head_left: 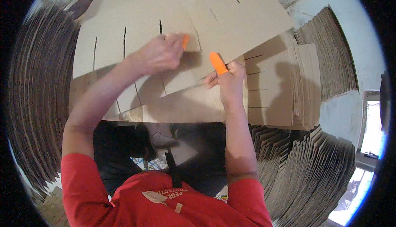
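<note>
A tan cardboard sheet (111, 41) with several dark slots lies tilted across the work table (181, 113). Above it, my left hand (161, 54) is curled closed, slightly blurred, with an orange finger cover (185, 41) on one digit; what it may hold is hidden. My right hand (229, 78) closes on the sheet's near right corner, its thumb in another orange cover (218, 63) pointing up and away from me. Just beyond that hand, a second cardboard sheet (251, 18) with slots lies angled, meeting the first one's right side.
A pile of slotted cardboard sheets (305, 87) sits at the table's right. Tall stacks of cardboard stand at the left (41, 95), far right (330, 56) and near right (307, 173). My legs are below the table's near edge.
</note>
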The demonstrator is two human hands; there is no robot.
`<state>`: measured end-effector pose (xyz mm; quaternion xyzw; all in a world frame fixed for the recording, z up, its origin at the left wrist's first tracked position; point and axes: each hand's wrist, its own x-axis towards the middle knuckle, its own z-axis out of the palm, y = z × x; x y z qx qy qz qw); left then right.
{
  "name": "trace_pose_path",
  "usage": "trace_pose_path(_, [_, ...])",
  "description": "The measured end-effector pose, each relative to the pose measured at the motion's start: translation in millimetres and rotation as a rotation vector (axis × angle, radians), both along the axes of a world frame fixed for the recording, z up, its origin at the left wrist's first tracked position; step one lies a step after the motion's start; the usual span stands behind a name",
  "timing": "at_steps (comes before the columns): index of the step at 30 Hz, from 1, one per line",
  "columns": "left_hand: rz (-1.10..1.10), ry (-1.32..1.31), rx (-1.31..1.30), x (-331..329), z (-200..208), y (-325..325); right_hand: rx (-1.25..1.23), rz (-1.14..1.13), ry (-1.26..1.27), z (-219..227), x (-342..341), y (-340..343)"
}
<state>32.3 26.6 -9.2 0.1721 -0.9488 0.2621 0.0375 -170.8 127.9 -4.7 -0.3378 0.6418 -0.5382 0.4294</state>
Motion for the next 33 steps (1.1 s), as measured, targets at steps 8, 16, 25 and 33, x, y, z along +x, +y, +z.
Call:
trace_pose_path(8, [-0.078,0.308,0.148,-18,1,100,-0.004,-0.063,0.251,2,0,3])
trace_pose_path(16, [0.430,0.721,0.080,7,-34,-34,0.034,-0.029,0.234,-15,9,6])
trace_pose_path(25, [0.544,0.411,0.326,5,-44,-125,-0.029,0.024,0.161,-25,3,4])
trace_pose_path(33, [0.179,0.563,0.039,15,-31,-106,0.032,-0.009,0.135,-17,7,3])
